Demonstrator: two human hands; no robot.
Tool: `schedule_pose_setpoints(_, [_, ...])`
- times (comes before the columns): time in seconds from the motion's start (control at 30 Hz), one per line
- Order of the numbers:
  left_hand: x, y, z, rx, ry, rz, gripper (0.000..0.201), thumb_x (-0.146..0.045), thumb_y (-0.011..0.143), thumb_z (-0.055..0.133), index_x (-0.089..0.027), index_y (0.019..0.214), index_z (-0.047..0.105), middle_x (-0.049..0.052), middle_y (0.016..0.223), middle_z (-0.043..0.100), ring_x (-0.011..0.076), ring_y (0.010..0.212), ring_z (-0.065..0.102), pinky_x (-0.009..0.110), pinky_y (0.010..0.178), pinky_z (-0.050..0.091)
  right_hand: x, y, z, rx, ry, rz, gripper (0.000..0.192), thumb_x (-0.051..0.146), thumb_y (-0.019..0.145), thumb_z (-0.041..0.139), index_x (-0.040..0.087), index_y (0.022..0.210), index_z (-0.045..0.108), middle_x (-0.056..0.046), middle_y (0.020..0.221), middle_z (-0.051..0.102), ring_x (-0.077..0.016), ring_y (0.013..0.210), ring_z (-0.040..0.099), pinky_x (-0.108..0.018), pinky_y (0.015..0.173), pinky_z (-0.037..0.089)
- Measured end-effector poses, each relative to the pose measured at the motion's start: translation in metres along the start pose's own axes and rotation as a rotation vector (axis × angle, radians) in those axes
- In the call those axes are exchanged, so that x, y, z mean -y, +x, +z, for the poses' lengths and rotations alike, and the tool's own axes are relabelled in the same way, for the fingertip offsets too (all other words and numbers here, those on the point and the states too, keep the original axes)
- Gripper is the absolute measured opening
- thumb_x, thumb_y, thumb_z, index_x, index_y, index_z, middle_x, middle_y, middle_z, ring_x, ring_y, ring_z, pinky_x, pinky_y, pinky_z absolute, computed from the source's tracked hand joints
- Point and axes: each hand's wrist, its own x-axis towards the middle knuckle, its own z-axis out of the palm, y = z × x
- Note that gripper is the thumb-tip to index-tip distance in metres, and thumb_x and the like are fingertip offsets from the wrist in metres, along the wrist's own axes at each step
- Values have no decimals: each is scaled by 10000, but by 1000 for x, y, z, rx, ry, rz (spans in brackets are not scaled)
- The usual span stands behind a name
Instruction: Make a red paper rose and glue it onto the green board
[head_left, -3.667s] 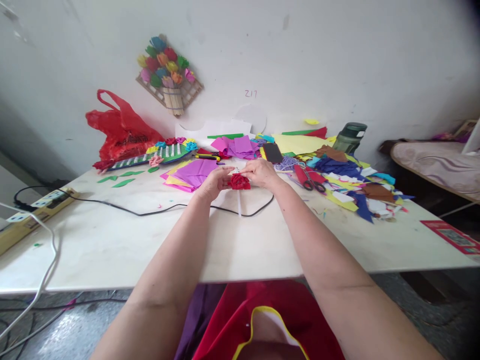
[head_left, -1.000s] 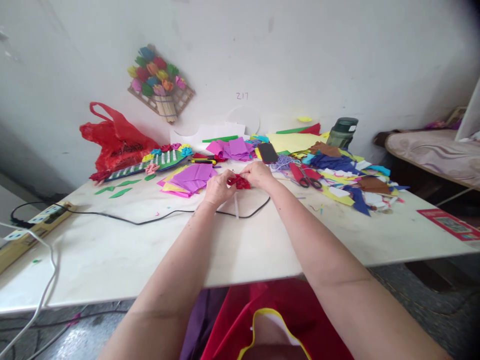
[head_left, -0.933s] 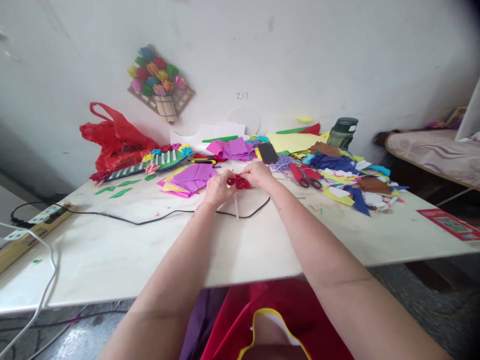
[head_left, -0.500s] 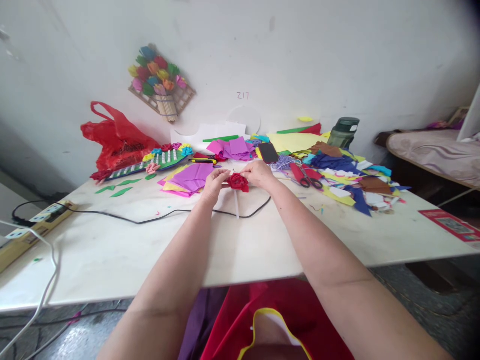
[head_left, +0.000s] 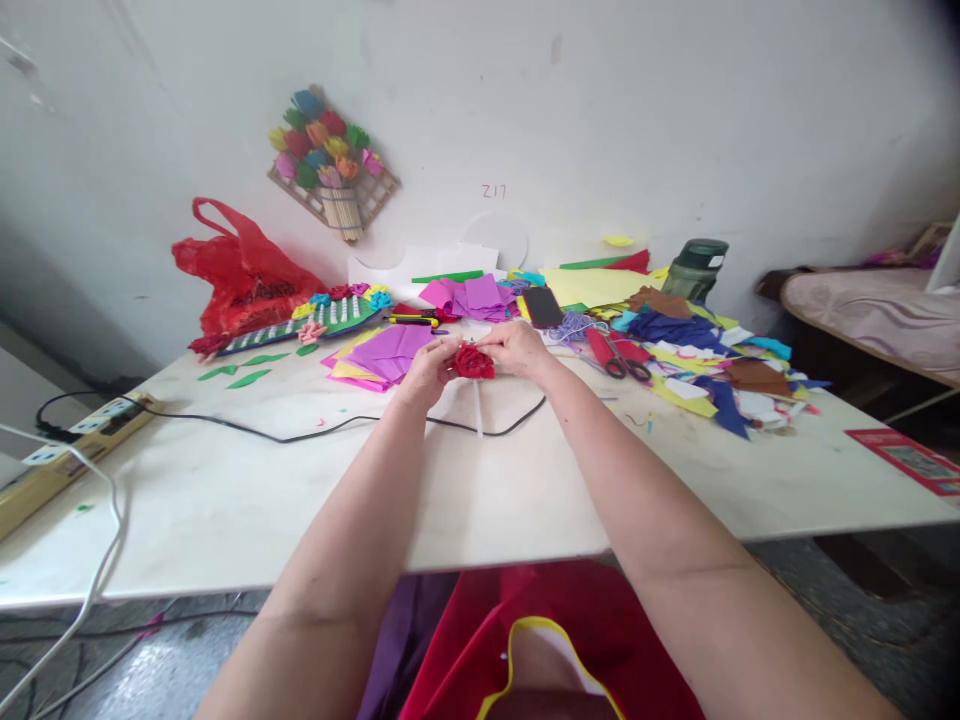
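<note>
The small red folded-paper flower (head_left: 475, 361) is held just above the white table (head_left: 225, 500), pinched between the left hand (head_left: 429, 366) and the right hand (head_left: 516, 346) (both closed on it). Purple paper sheets (head_left: 390, 350) lie just beside, red-handled scissors (head_left: 622, 358) near.

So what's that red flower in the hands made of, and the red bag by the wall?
The red flower, held between the left hand and right hand, looks like matte craft foam or paper: soft rolled layers, no shine. The red bag seems thin plastic: crinkled, slightly translucent and glossy.
</note>
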Motion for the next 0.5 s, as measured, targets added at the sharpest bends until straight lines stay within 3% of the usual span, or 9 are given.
schedule_pose_setpoints(0.1, [-2, -3, 1, 46, -50, -20, 321, -262, 573, 735, -156, 847, 605, 11, 737, 646, 135, 666, 623, 283, 641, 520, -1, 0, 0, -14, 3, -14, 200, 260, 807, 612, 232, 941, 758, -39, 903, 738, -165, 846, 638, -246, 729, 432])
schedule_pose_setpoints(0.3, [-5, -6, 0, 74, -84, -100, 297, -204, 579, 688, -144, 864, 631, 38, 759, 676, 179, 699, 651, 344, 681, 542, -1, -1, 0, -24, -10, -32, 207, 237, 798, 609, 248, 940, 759, -30, 904, 738, -165, 853, 638, -243, 725, 427])
schedule_pose_setpoints(0.5, [-3, -7, -1, 136, -54, -58, 506, -128, 527, 742, -179, 988, 540, 15, 823, 679, 158, 707, 657, 348, 711, 537, -2, -2, 1, -21, -16, -43, 216, 251, 803, 602, 245, 955, 756, -30, 903, 738, -158, 839, 635, -240, 717, 421])
